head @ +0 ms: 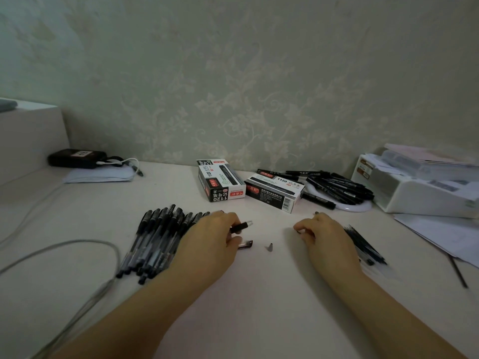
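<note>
My left hand [210, 239] holds a black pen barrel [242, 225] between its fingers, the clear end pointing right. Just below it a second short pen piece [246, 245] lies at my thumb. A small grey pen tip [269, 246] rests on the white desk [259, 294] between my hands. My right hand [324, 237] has curled fingers that pinch a thin dark refill [299, 231]. A pile of several black gel pens [155, 239] lies left of my left hand. A heap of dark refills [365, 246] lies beside my right hand.
Two black-and-white pen boxes [223, 181] [272, 193] stand near the wall. Black markers [337, 187] are heaped on a white plate. A white organiser [420, 187] and papers [440, 234] fill the right. Grey cables [77, 244] and a black device [77, 158] sit at the left.
</note>
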`<state>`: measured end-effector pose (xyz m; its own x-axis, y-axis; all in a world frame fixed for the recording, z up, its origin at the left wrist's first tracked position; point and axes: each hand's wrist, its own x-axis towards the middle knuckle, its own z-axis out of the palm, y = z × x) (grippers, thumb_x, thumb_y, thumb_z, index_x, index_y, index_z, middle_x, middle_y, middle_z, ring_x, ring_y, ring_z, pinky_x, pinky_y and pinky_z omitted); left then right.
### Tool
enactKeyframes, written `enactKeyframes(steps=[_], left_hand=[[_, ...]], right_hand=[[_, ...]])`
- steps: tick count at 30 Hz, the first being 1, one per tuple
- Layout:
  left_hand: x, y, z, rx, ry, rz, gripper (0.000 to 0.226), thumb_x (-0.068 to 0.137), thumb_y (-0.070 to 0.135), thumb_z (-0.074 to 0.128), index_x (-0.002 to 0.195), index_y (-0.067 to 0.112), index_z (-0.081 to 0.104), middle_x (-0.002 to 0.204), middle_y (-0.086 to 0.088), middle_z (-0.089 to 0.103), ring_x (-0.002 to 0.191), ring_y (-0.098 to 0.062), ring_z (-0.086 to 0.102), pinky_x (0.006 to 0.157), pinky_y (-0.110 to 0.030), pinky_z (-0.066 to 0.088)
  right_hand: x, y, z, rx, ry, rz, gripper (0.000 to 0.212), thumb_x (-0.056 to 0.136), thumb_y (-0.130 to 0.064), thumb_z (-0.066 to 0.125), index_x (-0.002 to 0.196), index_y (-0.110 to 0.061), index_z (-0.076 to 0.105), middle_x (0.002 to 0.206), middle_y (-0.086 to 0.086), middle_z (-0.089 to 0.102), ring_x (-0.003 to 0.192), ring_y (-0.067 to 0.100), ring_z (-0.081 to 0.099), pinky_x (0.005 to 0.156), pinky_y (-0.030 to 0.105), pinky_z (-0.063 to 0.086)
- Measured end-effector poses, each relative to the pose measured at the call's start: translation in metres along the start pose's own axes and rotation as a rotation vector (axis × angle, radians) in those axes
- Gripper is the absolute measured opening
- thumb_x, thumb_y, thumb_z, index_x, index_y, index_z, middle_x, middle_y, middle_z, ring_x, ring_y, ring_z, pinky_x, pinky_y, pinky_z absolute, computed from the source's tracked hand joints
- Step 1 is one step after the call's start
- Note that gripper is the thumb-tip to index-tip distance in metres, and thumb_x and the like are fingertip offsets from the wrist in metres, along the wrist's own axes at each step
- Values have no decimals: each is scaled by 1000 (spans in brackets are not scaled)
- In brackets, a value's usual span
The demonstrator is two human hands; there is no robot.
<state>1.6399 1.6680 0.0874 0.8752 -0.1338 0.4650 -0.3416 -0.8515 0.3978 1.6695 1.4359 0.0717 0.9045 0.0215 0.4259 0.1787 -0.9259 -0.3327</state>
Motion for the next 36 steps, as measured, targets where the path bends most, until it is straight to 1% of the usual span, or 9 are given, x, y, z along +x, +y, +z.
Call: enactKeyframes(steps=[4,6,10,14,17,20,23,28,36], left_hand=[[7,-16,-18,73,93,-152,12,92,25,56,98,21,65,89,4,60,80,-15,56,68,-29,46],[8,-21,-23,86,103,-223,13,91,23,56,99,20,67,91,1,62,81,-18,57,68,-31,47],[9,-28,-30,68,110,-292,11,90,22,59,94,19,69,84,-1,64,77,-19,59,68,-35,51],[10,-29,-33,27,93,-287,8,87,26,64,87,20,70,76,3,63,71,-15,59,64,-32,50],[7,-21,-28,82,0,-222,11,83,29,65,76,21,66,69,5,58,65,-10,54,56,-25,41],[5,-16,-21,163,-73,-187,18,82,29,64,68,22,56,70,6,54,69,-14,55,59,-27,43],[5,-13,-19,214,-108,-168,15,83,33,63,72,26,57,75,7,53,74,-13,55,63,-27,46],[5,-11,-18,278,-101,-171,13,85,36,62,80,24,62,82,6,56,78,-14,57,64,-27,46],[6,-9,-19,365,-115,-218,18,86,39,63,95,24,66,94,5,62,86,-15,61,65,-26,48]], right_hand=[[-2,-3,-1,37,23,-23,25,95,-13,61,117,-22,70,96,-7,52,92,14,52,79,31,47],[-3,-9,-1,78,36,-64,24,94,-14,63,115,-21,71,94,-6,54,90,13,52,80,31,48],[-7,-22,2,215,6,-147,19,92,-18,66,107,-26,74,93,-12,57,77,-1,49,71,11,38],[-8,-25,4,258,9,-156,18,92,-19,66,105,-28,74,91,-15,58,73,-8,48,67,6,37],[-7,-25,2,281,22,-140,18,92,-16,66,104,-27,75,90,-15,58,75,-8,49,69,4,37],[-8,-24,2,276,27,-147,18,91,-15,66,104,-26,75,89,-14,58,76,-9,50,68,3,36],[-9,-25,2,286,33,-149,18,91,-15,67,103,-25,75,88,-16,58,75,-8,50,67,4,36],[-10,-25,3,277,22,-153,18,91,-17,67,103,-27,75,87,-17,59,70,1,53,66,6,37],[-11,-26,3,291,13,-156,18,90,-16,67,102,-27,75,87,-16,61,73,2,54,65,7,39]])
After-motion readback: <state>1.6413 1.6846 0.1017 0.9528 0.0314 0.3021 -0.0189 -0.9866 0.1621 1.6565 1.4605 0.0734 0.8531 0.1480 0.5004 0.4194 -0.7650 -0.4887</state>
